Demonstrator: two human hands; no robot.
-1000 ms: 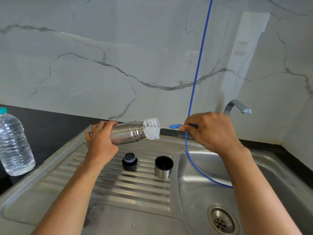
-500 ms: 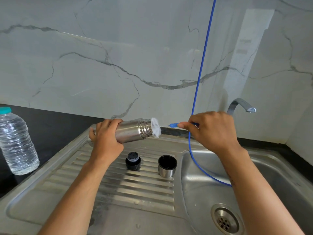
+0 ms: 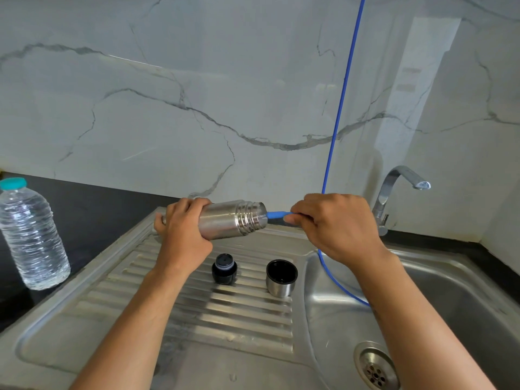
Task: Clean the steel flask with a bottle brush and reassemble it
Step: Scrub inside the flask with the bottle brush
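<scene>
My left hand (image 3: 183, 235) grips the steel flask (image 3: 230, 219), held sideways above the drainboard with its open threaded mouth facing right. My right hand (image 3: 334, 223) pinches the blue handle of the bottle brush (image 3: 277, 214). The white bristle head is hidden inside the flask; only a short blue stub shows at the mouth. On the drainboard below stand the black stopper (image 3: 224, 268) and the steel cup lid (image 3: 281, 278), its opening facing up.
A steel sink (image 3: 464, 299) with a drain (image 3: 375, 368) lies at the right, a tap (image 3: 399, 190) behind it. A blue cord (image 3: 342, 99) hangs from above into the basin. A plastic water bottle (image 3: 31, 235) stands on the black counter at the left.
The white bristle head, outside the flask mouth a second ago, has gone fully inside as my right hand pushed the brush leftward. My left hand keeps its grip on the flask.
</scene>
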